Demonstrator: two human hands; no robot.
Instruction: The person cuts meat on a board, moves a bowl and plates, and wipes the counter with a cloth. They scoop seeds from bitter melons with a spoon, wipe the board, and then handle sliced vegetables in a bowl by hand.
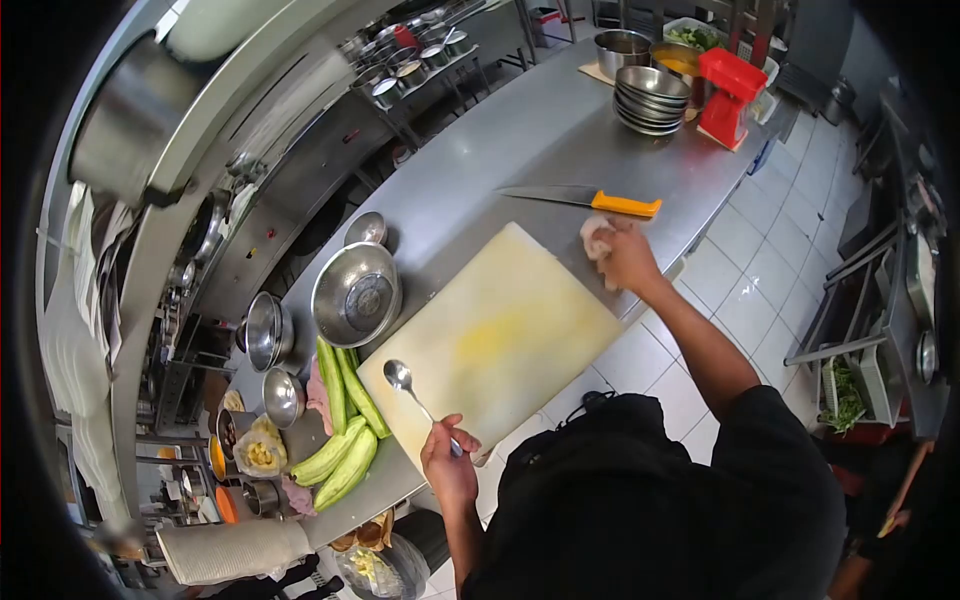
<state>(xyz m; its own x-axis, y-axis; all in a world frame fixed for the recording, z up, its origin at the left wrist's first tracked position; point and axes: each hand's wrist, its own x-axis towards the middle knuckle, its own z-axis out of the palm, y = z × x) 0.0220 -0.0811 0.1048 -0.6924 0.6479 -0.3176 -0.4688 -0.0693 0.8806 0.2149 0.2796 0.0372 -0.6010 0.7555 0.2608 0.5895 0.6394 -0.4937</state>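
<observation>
My left hand (pixel 452 460) is closed round the handle of a metal spoon (pixel 398 375), whose bowl lies over the near left part of a white cutting board (pixel 540 290) with a yellow stain. My right hand (pixel 630 260) grips a crumpled whitish cloth (pixel 597 236) just off the board's right corner. Right beyond that hand lies a knife (pixel 625 204) with an orange handle, its blade pointing left. Several long, pale green peeled vegetables (pixel 350 465) rest along the board's left edge, partly on pinkish cloth or paper (pixel 318 395).
A perforated metal bowl (pixel 356 294) and smaller metal bowls (pixel 284 397) line the table's left side. Stacked bowls (pixel 650 100), pots (pixel 622 50) and a red device (pixel 733 90) stand at the far end. Below the near edge is a lined bin (pixel 385 570) with peelings.
</observation>
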